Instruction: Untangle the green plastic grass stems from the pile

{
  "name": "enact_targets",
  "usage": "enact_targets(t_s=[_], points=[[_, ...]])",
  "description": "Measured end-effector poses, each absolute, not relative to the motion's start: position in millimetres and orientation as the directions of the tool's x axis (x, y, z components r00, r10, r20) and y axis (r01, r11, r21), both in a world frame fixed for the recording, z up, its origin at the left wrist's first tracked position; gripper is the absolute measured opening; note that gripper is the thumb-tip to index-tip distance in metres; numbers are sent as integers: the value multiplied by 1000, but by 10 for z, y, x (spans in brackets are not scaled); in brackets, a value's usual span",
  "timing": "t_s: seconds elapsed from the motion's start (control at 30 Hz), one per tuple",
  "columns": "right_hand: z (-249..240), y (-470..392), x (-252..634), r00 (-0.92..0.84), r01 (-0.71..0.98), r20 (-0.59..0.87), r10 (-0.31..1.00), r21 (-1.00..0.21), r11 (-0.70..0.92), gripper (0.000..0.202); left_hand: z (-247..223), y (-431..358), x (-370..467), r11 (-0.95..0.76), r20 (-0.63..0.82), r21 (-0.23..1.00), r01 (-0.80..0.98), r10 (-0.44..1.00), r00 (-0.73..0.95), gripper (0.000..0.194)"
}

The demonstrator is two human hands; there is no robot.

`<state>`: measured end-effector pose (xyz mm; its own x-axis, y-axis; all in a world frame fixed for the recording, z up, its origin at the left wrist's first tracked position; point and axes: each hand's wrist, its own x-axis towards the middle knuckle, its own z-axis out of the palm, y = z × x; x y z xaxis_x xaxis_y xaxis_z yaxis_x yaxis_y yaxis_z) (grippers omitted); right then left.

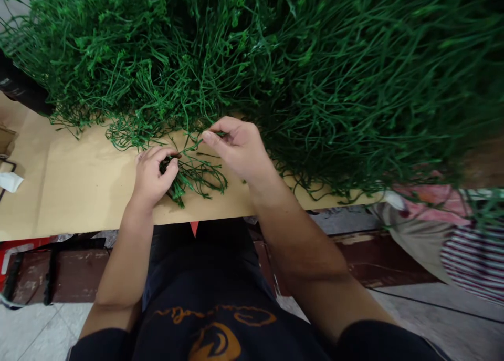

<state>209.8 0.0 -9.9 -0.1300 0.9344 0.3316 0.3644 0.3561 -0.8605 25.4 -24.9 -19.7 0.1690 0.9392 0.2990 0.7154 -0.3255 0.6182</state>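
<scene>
A small bunch of green plastic-looking stems (199, 178) lies on the tan board (86, 182) near its front edge. Around the dark end of that bunch curl the fingers of my left hand (153, 173). Slightly higher and to the right, my right hand (238, 144) pinches a thin green stem (193, 146) between thumb and forefinger. The stem runs slantwise from the right fingertips toward the left hand. Just beyond both hands rises a big heap of similar green stems (189, 61) with small branched tips. The fingers of my right hand hide part of the stem.
At the left edge stands a dark object (23, 85) beside the heap, with a white piece (11, 181) lower down. Someone in a striped garment (474, 258) sits at the right. A brown bench (74, 277) and tiled floor (39, 324) lie below the board.
</scene>
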Motion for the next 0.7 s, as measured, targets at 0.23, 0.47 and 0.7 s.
enact_targets(t_s=[0.23,0.47,0.7], points=[[-170,-72,2023,-288,127,94,953,-983,135,46,-238,-219,241,-318,321,688,653,940,120,12],[-160,-116,1906,-408,-76,-60,911,-992,-99,42,-290,-186,203,-351,361,795,495,929,79,9],[-165,-125,1904,-501,-316,-54,863,-918,-241,47,-246,-206,205,-315,320,838,446,945,67,6]])
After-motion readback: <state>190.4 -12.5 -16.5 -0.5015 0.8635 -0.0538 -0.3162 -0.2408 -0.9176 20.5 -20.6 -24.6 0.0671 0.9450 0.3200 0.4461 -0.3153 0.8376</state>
